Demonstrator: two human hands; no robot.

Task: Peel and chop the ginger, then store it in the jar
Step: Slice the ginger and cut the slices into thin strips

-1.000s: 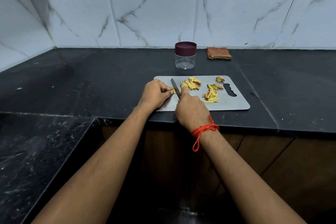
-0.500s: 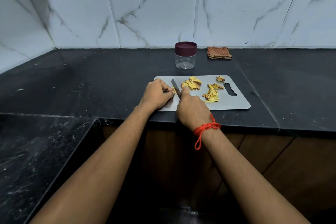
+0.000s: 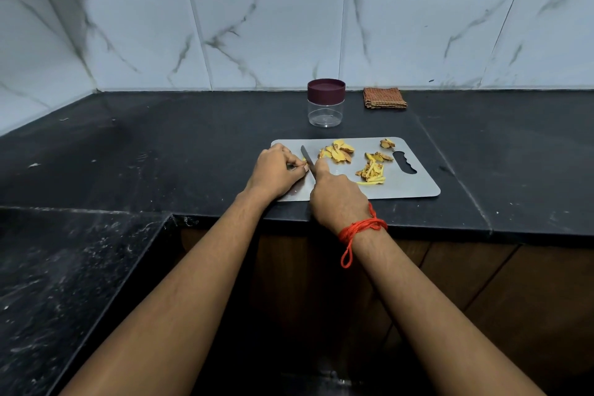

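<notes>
Ginger chopping partly done, jar waiting empty

A person is working at a black counter (image 3: 193,138), cutting on a grey cutting board (image 3: 414,190). The left hand (image 3: 276,170) is curling its fingertips down onto a small yellow ginger piece (image 3: 304,160) near the board's left end, pinning it there. The right hand (image 3: 337,199) is gripping a knife (image 3: 307,156), forefinger stretching toward the blade, which is sitting just beside the left fingertips.

Chopping appears to be about midway. A heap of thin yellow strips (image 3: 371,172) is lying to the right of the hands. A pile of flat slices (image 3: 337,151), some brown-edged, is waiting behind the knife, apparently uncut. Smaller scraps (image 3: 386,143) are lying near the board's handle slot.

Storing is not yet begun. The clear jar (image 3: 326,114) is standing beyond the board, well apart from the hands and looking empty, with its maroon lid (image 3: 326,90) on. A folded cloth (image 3: 384,98) is lying to its right.
</notes>
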